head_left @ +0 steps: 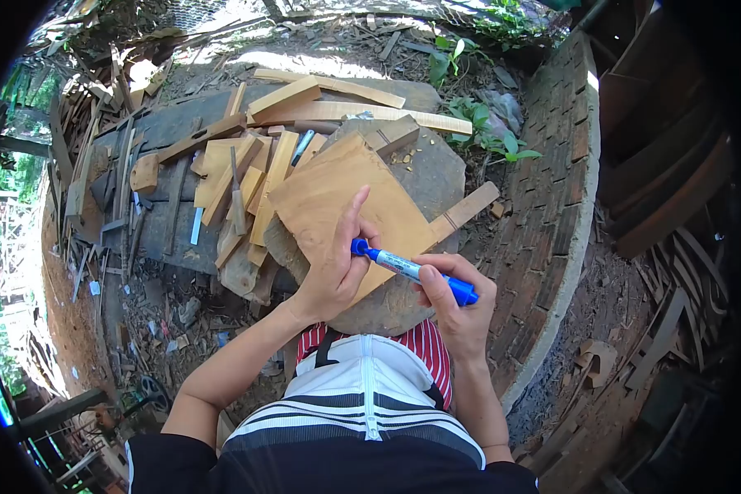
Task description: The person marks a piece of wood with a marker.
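Note:
My right hand [457, 300] grips the body of a blue marker [412, 269]. My left hand [337, 263] pinches the marker's blue cap end, with its fingers lying over a flat wooden board [329, 193]. The board rests tilted on a round stone block [428, 173] in front of me. Both hands meet at the marker above the board's near corner.
A pile of wood offcuts [239, 177] and planks lies left of the board, with a chisel-like tool [237, 193] among them. Long strips [362, 111] lie behind. A curved brick wall [564, 189] runs along the right. Wood scraps litter the dirt ground [165, 321].

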Demonstrator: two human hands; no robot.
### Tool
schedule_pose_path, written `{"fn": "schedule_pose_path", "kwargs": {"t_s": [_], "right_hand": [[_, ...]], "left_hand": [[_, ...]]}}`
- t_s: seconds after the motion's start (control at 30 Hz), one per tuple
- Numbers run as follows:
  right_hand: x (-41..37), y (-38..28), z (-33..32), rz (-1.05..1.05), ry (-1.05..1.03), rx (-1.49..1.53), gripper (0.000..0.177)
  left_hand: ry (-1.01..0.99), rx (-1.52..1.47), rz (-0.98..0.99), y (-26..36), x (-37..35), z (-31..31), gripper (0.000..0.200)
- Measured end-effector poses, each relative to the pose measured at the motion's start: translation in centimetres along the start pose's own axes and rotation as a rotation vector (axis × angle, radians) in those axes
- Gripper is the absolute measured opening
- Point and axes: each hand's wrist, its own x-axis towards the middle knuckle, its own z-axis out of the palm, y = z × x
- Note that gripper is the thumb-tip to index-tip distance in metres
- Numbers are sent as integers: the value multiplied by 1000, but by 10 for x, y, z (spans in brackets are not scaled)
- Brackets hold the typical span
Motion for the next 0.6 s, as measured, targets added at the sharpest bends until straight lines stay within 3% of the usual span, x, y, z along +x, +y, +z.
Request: {"fn": "schedule_pose_path", "kwargs": {"t_s": [0.17,0.27,0.43,0.5,0.6], "right_hand": [[3,-2,-4,-66,-68,-119,18],[7,-2,-16,-325,-312,-356,28],[-7,14,-23,-422,-375,-433,37],[-9,13,-29,-534,-461,-714,43],[-9,15,-36,-670,-434,-861,41]], "left_hand": [[-223,541,200,10,-4,-9,84],[-323,709,184,16,-1,-12,81],[-296,806,230,10,-10,-5,75],[-307,850,239,9,-13,-2,72],[-409,856,95,9,-14,0,71]]}}
